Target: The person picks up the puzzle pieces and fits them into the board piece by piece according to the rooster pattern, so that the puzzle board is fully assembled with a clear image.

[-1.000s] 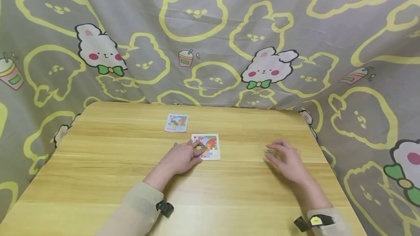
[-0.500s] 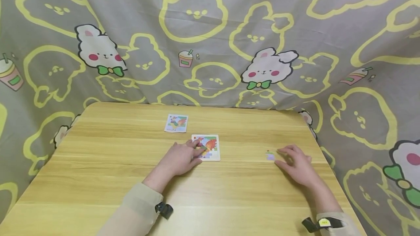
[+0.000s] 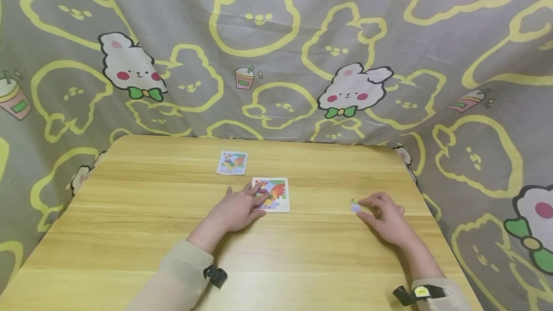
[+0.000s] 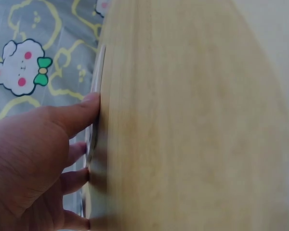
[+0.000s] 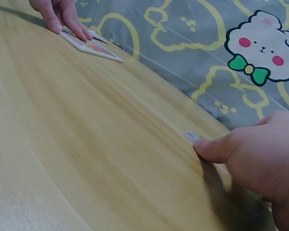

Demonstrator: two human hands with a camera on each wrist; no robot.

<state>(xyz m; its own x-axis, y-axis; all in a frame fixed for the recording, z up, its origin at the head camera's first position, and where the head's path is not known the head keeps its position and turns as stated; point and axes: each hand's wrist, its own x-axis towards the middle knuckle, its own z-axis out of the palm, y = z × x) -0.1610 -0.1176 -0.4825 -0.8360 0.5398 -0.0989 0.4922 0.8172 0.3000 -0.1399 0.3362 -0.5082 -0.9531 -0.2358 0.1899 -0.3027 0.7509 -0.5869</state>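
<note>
In the head view my left hand (image 3: 236, 209) lies over the left part of a square rooster jigsaw puzzle (image 3: 278, 193), its fingers extended and the thumb at the near edge. The puzzle has a pale border and a pale gap at its lower right. From the left wrist, that puzzle (image 4: 97, 79) appears edge-on under my fingertips. Farther right, the thumb and forefinger of my right hand (image 3: 386, 218) pinch at the edge of small green and lilac puzzle pieces (image 3: 355, 208). In the right wrist view a piece (image 5: 190, 136) pokes out past the thumb tip; the other fingertips are hidden.
A small card (image 3: 232, 162) with the same rooster picture lies behind the puzzle, to its left. The wooden table (image 3: 302, 263) ends at a grey curtain (image 3: 276, 23) with cartoon bunnies, which hangs behind it and at both sides.
My right hand draws back to the right, uncovering the small pieces, then comes slightly left again until its fingertips meet them. My left hand stays on the puzzle almost unmoved.
</note>
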